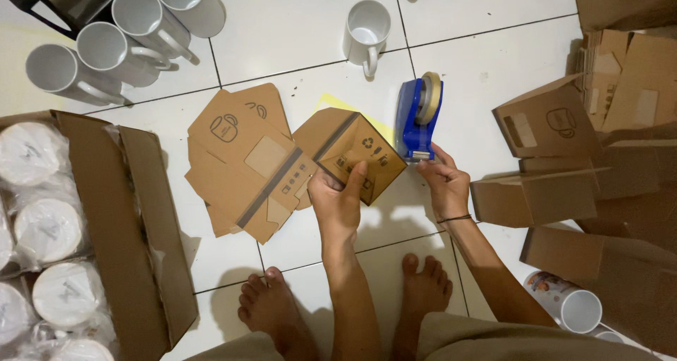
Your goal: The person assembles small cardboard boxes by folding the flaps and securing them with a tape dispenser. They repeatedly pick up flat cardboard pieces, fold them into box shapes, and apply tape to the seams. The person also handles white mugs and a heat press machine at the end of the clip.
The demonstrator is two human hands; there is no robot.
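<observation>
Holding: left hand (340, 200) grips small box (350, 151), a corner pointing away.
Reaching: right hand (444, 181), fingers loosely spread, touches upright tape dispenser (417, 118) right of box.

White tiled floor (296, 37) w/ dark grout lines, lit from above, soft shadows. Big open carton (141, 227) stands on the left edge. Beyond the carton, white mugs (120, 44) lie in a row. Opposite the carton, far side, brown boxes (599, 185) are piled.

Large carton (151, 262) cut by left edge; wrapped mugs (49, 227) blurred.
</observation>
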